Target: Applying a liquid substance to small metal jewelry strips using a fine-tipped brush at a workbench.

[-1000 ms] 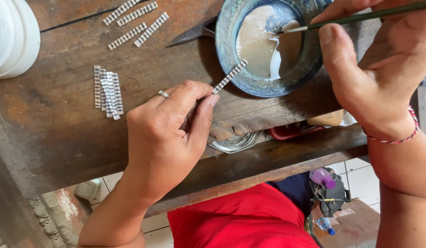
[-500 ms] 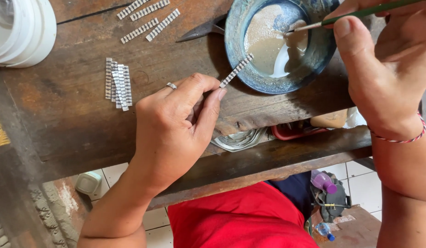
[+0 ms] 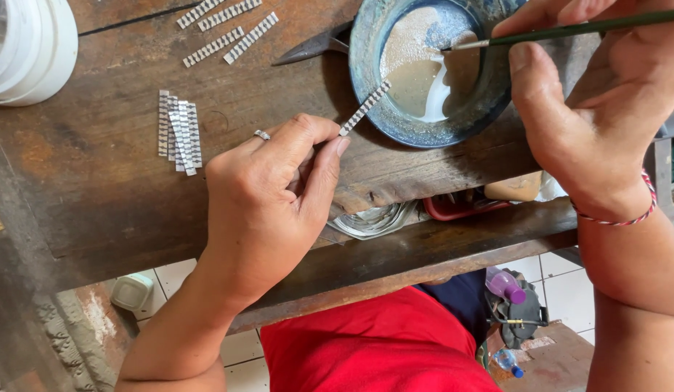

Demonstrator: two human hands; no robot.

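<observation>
Nearest is a red garment [image 3: 380, 348] at the bottom of the view, with tiled floor beside it and a lower wooden shelf [image 3: 424, 250] just above. On the dark wooden workbench [image 3: 97, 203] the left hand [image 3: 268, 199] rests with a ring on one finger; its thumb and forefinger are pressed together, pinching the lower end of a small patterned silver strip [image 3: 366, 107], which slants up toward the rim of the bowl. The right hand [image 3: 598, 116] sits at the right edge, fingers curled and closed on a thin green-handled brush [image 3: 569, 30] whose tip lies in the milky beige liquid inside the blue ceramic bowl [image 3: 366, 65]. Left of the pinching hand lies a small stack of similar strips [image 3: 179, 125]. Farther back, four more strips [image 3: 228, 29] lie side by side, a dark metal blade [image 3: 311, 47] pokes out beside the bowl, and stacked white dishes [image 3: 32, 51] fill the far left corner.
</observation>
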